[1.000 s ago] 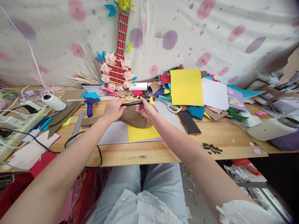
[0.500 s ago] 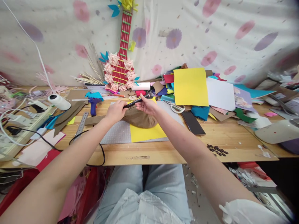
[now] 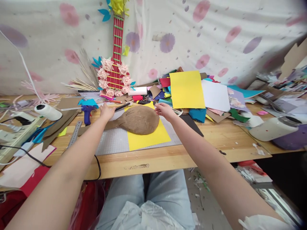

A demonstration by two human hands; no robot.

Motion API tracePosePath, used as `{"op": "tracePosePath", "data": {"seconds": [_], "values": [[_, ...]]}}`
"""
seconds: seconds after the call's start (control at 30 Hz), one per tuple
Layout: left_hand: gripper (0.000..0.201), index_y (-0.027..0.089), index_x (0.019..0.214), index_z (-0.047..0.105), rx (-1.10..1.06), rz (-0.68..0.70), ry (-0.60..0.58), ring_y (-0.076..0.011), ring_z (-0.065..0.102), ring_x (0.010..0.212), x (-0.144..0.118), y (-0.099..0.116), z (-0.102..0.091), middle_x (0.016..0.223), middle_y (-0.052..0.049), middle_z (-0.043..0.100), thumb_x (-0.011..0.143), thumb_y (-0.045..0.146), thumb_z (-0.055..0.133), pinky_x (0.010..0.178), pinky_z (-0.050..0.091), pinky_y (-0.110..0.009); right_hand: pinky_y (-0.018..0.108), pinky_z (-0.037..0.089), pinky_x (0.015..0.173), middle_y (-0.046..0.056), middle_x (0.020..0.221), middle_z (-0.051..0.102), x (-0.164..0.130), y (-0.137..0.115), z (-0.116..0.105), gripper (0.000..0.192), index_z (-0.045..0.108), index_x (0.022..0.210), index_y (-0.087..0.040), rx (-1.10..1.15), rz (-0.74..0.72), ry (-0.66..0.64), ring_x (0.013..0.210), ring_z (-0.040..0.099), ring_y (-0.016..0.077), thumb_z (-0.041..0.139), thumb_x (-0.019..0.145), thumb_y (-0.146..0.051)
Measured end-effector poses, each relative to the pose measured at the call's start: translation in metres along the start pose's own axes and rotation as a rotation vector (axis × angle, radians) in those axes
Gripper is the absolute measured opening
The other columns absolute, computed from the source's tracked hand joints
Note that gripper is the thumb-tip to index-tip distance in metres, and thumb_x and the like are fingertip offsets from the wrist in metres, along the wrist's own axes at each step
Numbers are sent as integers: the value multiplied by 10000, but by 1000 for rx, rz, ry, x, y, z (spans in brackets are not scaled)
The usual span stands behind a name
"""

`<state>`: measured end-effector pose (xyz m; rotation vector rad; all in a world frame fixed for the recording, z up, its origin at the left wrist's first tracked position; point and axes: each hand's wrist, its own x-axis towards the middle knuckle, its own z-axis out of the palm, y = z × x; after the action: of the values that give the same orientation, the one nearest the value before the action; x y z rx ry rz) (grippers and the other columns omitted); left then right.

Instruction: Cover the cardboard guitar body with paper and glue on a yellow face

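Note:
A brown paddle-shaped craft piece (image 3: 140,120), with a long narrow neck pointing left, lies on a yellow sheet (image 3: 159,138) over a grey cutting mat (image 3: 112,144). My left hand (image 3: 106,112) hovers above its neck, fingers apart. A black pen (image 3: 122,106) lies behind the piece, one end right by the left fingertips; whether they touch is unclear. At the rounded right end of the piece is my right hand (image 3: 165,111), loosely open with nothing in it. Its fingertips come close to the brown edge.
Left of the mat are a blue glue gun (image 3: 87,113), a steel ruler (image 3: 75,132) and a thread spool (image 3: 48,112). A flower-trimmed red guitar model (image 3: 116,70) leans at the back. Scissors (image 3: 177,111) and a black phone (image 3: 190,124) are partly hidden by my right arm.
Both hands have come off the black pen, which now lies behind the brown piece. My hands have moved apart, left and right, uncovering the piece. The view has shifted right.

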<state>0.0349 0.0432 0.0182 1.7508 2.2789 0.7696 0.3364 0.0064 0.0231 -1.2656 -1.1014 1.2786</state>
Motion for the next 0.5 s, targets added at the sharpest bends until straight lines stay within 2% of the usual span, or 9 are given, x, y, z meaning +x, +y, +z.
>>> {"op": "tracePosePath", "data": {"seconds": [0.07, 0.17, 0.23, 0.33, 0.5], "values": [[682, 109, 1326, 374, -8, 94, -104, -308, 406, 1257, -1, 3, -1, 1351, -209, 432, 756, 427, 574, 990, 362, -389, 183, 468, 489, -9, 588, 597, 0, 5, -5, 113, 553, 716, -166, -72, -20, -1, 477, 525, 60, 622, 761, -243], [806, 167, 1311, 406, 61, 361, -377, -295, 448, 1224, -9, -4, -7, 1348, -147, 463, 635, 525, 661, 973, 378, -343, 184, 463, 488, -11, 608, 606, 1, 12, -12, 94, 575, 717, -166, -122, -44, 9, 487, 522, 59, 641, 723, -232], [963, 156, 1327, 385, 182, 409, -496, -328, 439, 1225, -17, -14, -12, 1367, -172, 432, 517, 546, 729, 952, 387, -351, 183, 456, 483, -16, 616, 608, 1, 17, -15, 79, 580, 718, -167, -121, -49, 13, 481, 513, 56, 640, 707, -216], [1013, 120, 1329, 372, 355, 371, -546, -360, 426, 1228, -28, -28, -17, 1362, -227, 410, 468, 477, 769, 930, 393, -370, 182, 445, 480, -20, 620, 612, -1, 22, -13, 71, 577, 706, -167, -107, -50, 10, 473, 504, 53, 638, 689, -199], [794, 165, 1280, 420, 413, 423, -494, -313, 548, 1096, -42, -26, -33, 1194, -157, 576, 577, 383, 718, 870, 423, -344, 194, 436, 498, -20, 614, 602, -8, 22, -3, 88, 574, 726, -170, -163, -62, -16, 494, 512, 66, 634, 696, -227]]}}
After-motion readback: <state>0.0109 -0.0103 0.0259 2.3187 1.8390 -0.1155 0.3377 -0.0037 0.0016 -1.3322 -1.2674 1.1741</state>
